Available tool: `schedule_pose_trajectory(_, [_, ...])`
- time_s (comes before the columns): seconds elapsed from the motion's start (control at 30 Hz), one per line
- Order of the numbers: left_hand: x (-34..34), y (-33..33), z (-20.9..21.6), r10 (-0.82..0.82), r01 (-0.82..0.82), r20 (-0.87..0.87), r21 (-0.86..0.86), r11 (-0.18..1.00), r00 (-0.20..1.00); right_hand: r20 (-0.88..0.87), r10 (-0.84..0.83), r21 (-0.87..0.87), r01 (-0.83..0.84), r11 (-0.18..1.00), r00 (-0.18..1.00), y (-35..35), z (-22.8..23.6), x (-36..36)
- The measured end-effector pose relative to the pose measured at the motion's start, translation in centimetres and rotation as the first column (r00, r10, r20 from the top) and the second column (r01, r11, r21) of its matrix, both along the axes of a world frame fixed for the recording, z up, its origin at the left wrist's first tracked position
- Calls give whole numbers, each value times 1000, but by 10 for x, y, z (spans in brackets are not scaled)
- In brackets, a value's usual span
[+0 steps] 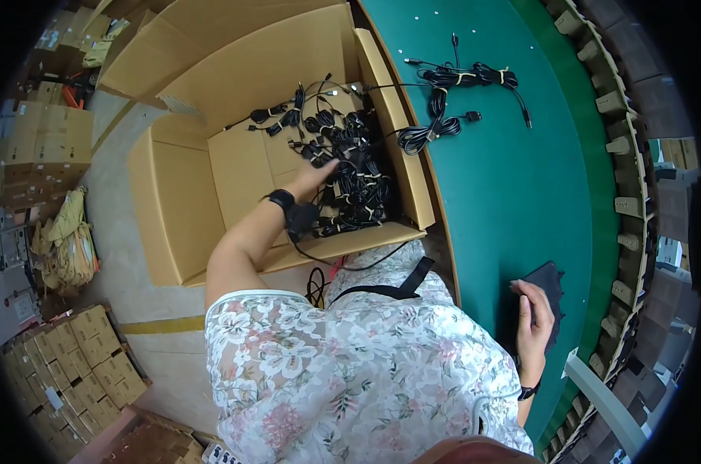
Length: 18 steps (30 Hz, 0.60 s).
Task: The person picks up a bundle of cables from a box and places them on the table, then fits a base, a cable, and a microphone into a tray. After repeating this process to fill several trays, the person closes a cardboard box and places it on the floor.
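My left hand (313, 176) reaches down into a large open cardboard box (238, 174). Its thumb shows beside a pile of black cables (362, 185), most of them coiled and tied with pale ties. The other fingers are lost among the cables, so any grip is unclear. Over the green table, my right hand (536, 317) is loosely curved, thumb apart from the fingers, with nothing seen in it. Just beneath it lies a black cloth-like item (550, 280). More tied black cables (435, 127) rest on the far part of the table.
The green table (513, 201) runs along the box's right side. A row of beige holders (629, 205) lines its right edge. Stacked cartons (72, 363) and a pile of yellowish sacks (68, 240) stand on the floor at left. A grey bar (605, 402) crosses the lower right.
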<state>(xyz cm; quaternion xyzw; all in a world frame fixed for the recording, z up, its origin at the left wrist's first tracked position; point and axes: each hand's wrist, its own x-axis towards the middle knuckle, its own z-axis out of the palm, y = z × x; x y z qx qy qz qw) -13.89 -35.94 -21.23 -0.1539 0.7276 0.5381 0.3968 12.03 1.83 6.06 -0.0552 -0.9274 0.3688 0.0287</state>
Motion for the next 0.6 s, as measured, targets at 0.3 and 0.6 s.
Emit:
schedule_pose_trajectory(0.3, [39,43,7,-183,-67,-503,-437,897,845,-11,57,-111,-58,992,998,-35,-16,-16])
schedule_pose_trajectory(0.6, [45,70,33,-5,-310,471,588,747,882,-78,93,-22,-95,995,993,-43,-36,-31])
